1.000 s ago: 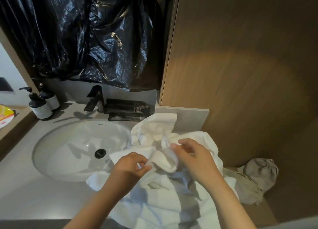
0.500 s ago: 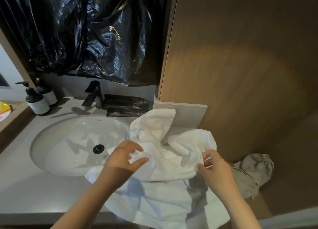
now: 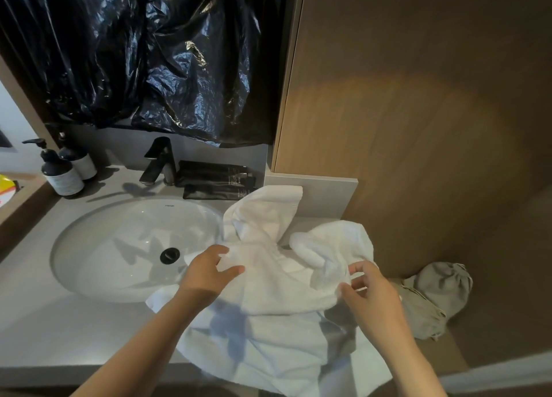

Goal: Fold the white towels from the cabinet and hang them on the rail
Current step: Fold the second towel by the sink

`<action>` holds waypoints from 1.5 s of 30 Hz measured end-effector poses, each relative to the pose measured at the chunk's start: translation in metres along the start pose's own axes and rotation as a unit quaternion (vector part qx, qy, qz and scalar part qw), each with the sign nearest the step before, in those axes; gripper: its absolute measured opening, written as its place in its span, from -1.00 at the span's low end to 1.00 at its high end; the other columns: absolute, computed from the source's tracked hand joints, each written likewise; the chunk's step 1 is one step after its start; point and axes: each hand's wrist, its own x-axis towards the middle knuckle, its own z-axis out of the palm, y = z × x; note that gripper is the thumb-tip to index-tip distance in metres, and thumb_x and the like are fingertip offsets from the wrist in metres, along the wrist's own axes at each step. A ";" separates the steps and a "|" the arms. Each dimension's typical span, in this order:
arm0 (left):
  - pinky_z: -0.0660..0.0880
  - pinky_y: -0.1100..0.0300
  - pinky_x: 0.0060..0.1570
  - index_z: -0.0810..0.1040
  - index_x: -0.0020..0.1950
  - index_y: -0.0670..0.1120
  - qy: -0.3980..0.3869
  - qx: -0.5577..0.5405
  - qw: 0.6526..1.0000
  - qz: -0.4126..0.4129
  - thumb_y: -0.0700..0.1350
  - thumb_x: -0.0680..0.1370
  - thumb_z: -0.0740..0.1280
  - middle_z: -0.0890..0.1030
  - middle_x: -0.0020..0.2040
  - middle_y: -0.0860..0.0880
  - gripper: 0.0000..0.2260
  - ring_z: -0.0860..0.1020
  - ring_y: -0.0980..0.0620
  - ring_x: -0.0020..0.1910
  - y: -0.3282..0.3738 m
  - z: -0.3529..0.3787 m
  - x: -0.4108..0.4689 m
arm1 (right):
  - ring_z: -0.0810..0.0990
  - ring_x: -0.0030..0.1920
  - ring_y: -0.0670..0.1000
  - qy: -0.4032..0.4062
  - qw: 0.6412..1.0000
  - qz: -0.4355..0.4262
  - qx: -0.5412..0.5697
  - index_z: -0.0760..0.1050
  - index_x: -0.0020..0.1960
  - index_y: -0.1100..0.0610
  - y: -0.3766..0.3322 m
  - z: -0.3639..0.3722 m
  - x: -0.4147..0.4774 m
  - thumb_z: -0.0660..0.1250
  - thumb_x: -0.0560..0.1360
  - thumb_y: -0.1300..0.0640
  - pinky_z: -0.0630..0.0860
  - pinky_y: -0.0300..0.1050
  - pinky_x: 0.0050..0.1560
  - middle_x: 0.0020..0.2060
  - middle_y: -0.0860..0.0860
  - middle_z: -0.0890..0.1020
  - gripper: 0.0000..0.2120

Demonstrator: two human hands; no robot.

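Note:
A crumpled white towel [image 3: 277, 280] lies heaped on the grey counter [image 3: 59, 331], to the right of the sink, with part of it hanging over the front edge. My left hand [image 3: 209, 272] pinches the towel's left side near the basin rim. My right hand [image 3: 369, 289] grips a bunched fold on the towel's right side between thumb and fingers. No rail is in view.
A white oval sink [image 3: 131, 247] with a black faucet [image 3: 159, 165] is on the left. Two dark pump bottles [image 3: 61, 172] stand at back left. Dark packets [image 3: 215, 180] lie behind the towel. A grey cloth [image 3: 433, 298] lies at right beside the wooden cabinet wall [image 3: 418, 113]. Black plastic [image 3: 149, 53] hangs above.
My hands have moved apart along the towel: the right hand went from the middle to the right edge, and the left stayed at the left side. The towel is spread wider.

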 end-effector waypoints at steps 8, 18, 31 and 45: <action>0.36 0.54 -0.15 0.59 -0.21 0.07 0.059 -0.054 0.984 0.160 -0.18 0.57 0.33 0.63 -0.18 0.29 -0.79 0.55 0.32 -0.10 0.024 -0.015 -0.020 | 0.57 -0.07 -0.17 0.067 0.978 -0.194 0.045 0.50 0.03 -0.12 -0.029 0.007 -0.010 0.43 0.47 0.17 0.48 -0.39 -0.14 -0.10 -0.23 0.58 -0.76; 0.37 0.50 -0.22 0.57 -0.14 0.18 0.088 -0.042 0.957 0.274 -0.06 0.57 0.32 0.56 -0.20 0.29 -0.85 0.51 0.31 -0.15 0.093 -0.066 -0.033 | 0.52 -0.25 -0.09 -0.118 0.945 -0.305 0.011 0.58 -0.09 -0.08 -0.074 0.024 0.016 0.34 0.53 -0.05 0.40 -0.29 -0.24 -0.27 -0.10 0.61 -0.92; 0.55 0.16 -0.28 0.62 -0.34 0.15 0.071 0.023 0.973 0.220 0.06 0.32 0.55 0.62 -0.25 0.14 -0.87 0.56 0.19 -0.20 0.103 -0.086 -0.020 | 0.24 -0.44 -0.11 -0.135 0.943 -0.304 -0.014 0.34 -0.45 0.00 -0.066 -0.018 0.024 0.38 0.49 -0.15 0.18 -0.27 -0.39 -0.52 -0.08 0.28 -0.56; 0.33 0.48 -0.27 0.53 -0.32 0.10 0.305 -0.017 0.904 0.300 -0.09 0.44 0.47 0.51 -0.34 0.15 -0.81 0.48 0.28 -0.18 0.151 -0.113 0.013 | 0.47 -0.40 -0.04 0.078 0.895 -0.436 -0.044 0.42 -0.26 -0.03 -0.105 -0.089 0.058 0.28 0.57 -0.09 0.37 -0.23 -0.39 -0.42 -0.08 0.47 -0.74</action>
